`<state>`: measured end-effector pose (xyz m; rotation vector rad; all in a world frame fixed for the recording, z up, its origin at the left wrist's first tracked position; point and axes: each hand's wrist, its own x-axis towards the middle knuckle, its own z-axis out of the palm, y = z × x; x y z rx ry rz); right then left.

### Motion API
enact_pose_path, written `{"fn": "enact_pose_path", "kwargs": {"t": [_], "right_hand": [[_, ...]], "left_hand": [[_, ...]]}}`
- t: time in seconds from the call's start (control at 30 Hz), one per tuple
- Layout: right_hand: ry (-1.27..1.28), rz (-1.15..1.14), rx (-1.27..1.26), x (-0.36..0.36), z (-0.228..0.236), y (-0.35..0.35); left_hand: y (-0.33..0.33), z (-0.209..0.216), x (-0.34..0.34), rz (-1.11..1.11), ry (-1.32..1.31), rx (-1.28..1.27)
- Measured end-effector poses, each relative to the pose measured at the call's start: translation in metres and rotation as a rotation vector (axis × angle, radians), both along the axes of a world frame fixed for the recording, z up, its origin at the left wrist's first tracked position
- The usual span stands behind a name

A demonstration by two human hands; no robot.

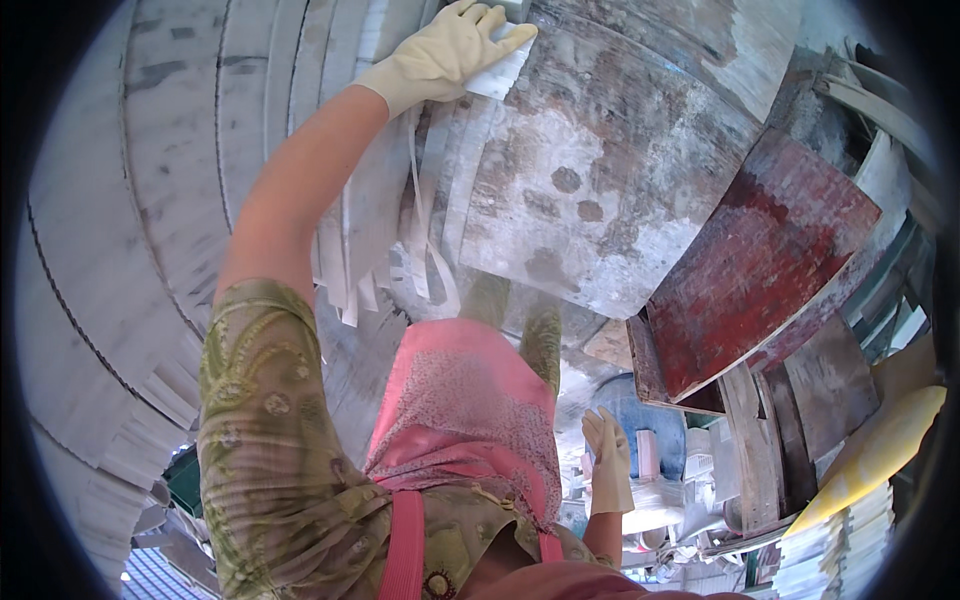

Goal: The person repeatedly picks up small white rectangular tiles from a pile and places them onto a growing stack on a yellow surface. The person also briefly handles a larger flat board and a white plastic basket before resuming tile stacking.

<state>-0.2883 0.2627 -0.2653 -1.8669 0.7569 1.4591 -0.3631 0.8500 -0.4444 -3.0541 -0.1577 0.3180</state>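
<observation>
My left hand [445, 55], in a cream rubber glove, reaches far forward at the top. Its fingers curl over a white slab-like piece [502, 76] at the edge of a stained, worn board [600, 190]; the thumb points right. The far side of the grip is cut off by the picture's rim. My right hand [608, 458], gloved the same way, is raised at the lower right, away from the board. Its fingers stretch upward, slightly bent, and nothing shows in them.
Long whitish slabs [170, 200] stand in rows on the left. Pale strips [425, 240] hang beside the board. To the right lie a red-stained panel [760, 270], wooden planks [750, 450] and a yellow curved sheet [870, 455]. A blue container [655, 425] stands behind my right hand.
</observation>
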Motion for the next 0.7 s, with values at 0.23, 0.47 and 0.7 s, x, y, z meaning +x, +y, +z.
{"fn": "enact_pose_path", "kwargs": {"t": [0.23,0.47,0.7], "right_hand": [[0.024,0.072,0.016,0.008,-0.007,0.008],[0.032,0.156,0.018,0.014,-0.021,0.016],[-0.071,0.452,0.338,0.058,-0.134,0.124]], "left_hand": [[0.005,0.002,0.001,0.144,0.095,-0.068],[-0.003,-0.020,-0.005,0.359,0.064,0.169],[-0.008,-0.062,-0.007,0.487,0.006,0.109]]}}
